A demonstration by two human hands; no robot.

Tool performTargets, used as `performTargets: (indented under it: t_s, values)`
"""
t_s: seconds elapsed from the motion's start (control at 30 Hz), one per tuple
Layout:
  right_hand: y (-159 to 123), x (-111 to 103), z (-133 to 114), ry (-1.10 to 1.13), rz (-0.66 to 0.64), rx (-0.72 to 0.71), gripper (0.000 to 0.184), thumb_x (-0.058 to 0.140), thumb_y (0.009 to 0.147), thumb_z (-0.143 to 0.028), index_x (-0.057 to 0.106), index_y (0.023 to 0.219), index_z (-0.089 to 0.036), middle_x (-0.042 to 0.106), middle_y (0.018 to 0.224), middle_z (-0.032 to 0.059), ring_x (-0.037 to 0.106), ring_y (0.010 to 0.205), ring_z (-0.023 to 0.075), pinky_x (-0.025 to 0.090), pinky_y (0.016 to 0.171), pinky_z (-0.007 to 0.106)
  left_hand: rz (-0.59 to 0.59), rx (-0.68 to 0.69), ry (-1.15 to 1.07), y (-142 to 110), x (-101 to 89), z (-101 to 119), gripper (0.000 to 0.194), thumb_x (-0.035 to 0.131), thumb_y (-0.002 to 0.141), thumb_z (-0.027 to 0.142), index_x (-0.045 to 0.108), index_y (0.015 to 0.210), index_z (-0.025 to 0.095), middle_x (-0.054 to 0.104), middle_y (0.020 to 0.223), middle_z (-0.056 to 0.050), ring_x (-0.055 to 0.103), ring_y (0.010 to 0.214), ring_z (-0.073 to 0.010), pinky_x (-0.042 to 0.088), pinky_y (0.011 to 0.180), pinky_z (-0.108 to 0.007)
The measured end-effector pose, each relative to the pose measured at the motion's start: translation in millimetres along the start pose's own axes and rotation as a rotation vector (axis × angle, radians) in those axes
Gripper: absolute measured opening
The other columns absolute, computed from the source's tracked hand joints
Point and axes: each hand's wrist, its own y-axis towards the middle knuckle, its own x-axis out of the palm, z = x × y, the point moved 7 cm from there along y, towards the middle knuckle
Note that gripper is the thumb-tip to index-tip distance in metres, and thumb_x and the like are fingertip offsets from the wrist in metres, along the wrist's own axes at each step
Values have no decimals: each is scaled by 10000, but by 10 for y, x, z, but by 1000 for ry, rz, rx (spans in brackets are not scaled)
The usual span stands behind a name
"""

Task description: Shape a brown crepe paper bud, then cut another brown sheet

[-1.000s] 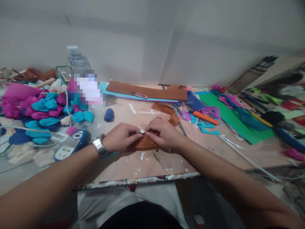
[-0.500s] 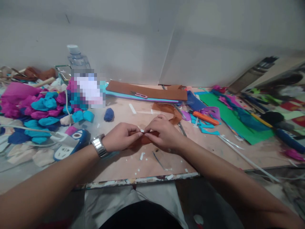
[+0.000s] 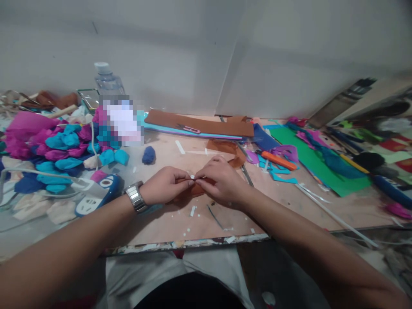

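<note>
Between my two hands, low over the table, is a piece of brown fabric (image 3: 188, 194), partly hidden by the fingers. My left hand (image 3: 165, 183), with a metal watch (image 3: 136, 198) at the wrist, pinches its upper edge between thumb and forefinger. Right beside it, my right hand (image 3: 222, 182) pinches the same edge, the fingertips of both hands nearly touching. Behind the right hand lie more brown scraps (image 3: 236, 153). A dark blue fabric bundle (image 3: 148, 155) rests beyond my left hand.
Gathered pink and blue fabric pieces (image 3: 64, 141) are heaped at the left, near a power strip (image 3: 96, 195) and a bottle (image 3: 107, 79). Thread snips (image 3: 189, 128) lie on a brown strip (image 3: 209, 123). To the right are an orange utility knife (image 3: 278, 160) and a green sheet (image 3: 325, 165).
Both hands keep their pinch on the brown fabric at nearly the same spot. The whole view has shifted very slightly.
</note>
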Motion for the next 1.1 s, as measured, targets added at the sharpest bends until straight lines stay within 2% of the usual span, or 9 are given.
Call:
performTargets:
  t_s: [0.27, 0.47, 0.63, 0.73, 0.83, 0.93, 1.1]
  values:
    - [-2, 6, -47, 25, -44, -18, 142, 603, 990, -181, 740, 979, -214, 785, 877, 22, 668, 842, 197, 372, 995, 422, -37, 113, 120, -42, 2, 155, 391, 522, 1039, 412, 700, 798, 161, 689, 644, -1, 602, 603, -122, 420, 600, -217]
    - [2, 2, -57, -47, -62, -27, 146, 592, 1000, -197, 736, 987, -216, 779, 932, 50, 643, 928, 226, 326, 1034, 452, -18, 105, 159, -29, -1, 122, 363, 545, 1022, 370, 710, 769, 169, 718, 640, -9, 632, 582, -130, 423, 591, -224]
    - [6, -18, -55, -49, -23, -28, 146, 594, 1016, -230, 739, 1005, -217, 777, 938, 52, 649, 924, 224, 332, 1052, 462, -30, 53, 141, -13, 18, 53, 293, 584, 996, 367, 756, 873, 165, 784, 782, -35, 697, 697, -158, 472, 652, -233]
    - [0, -33, -74, -26, 6, -38, 126, 612, 1010, -222, 738, 1011, -217, 778, 939, 47, 654, 944, 226, 332, 1062, 464, -8, 20, 135, -6, 8, 12, 303, 582, 989, 380, 748, 867, 158, 764, 770, -33, 677, 684, -154, 464, 631, -230]
    - [-8, -37, -83, -9, 21, -35, 106, 635, 1006, -227, 740, 1015, -228, 785, 936, 39, 653, 962, 229, 325, 1068, 471, 24, 52, 150, -1, -6, 26, 326, 589, 979, 394, 715, 797, 155, 695, 700, -14, 605, 642, -133, 417, 580, -217]
    - [-15, -43, -81, 0, 43, -37, 83, 660, 995, -219, 741, 1003, -238, 789, 929, 25, 654, 951, 223, 324, 1070, 471, 26, 57, 94, 5, 3, 38, 336, 594, 970, 403, 667, 753, 157, 656, 673, -5, 567, 616, -122, 399, 552, -210]
    - [-28, -57, -80, -6, 67, -57, 87, 658, 1002, -226, 743, 1012, -240, 789, 941, 22, 667, 942, 212, 337, 1076, 465, -41, -26, -118, 4, 64, -1, 256, 586, 946, 351, 613, 767, 170, 659, 665, -11, 601, 596, -130, 450, 553, -218]
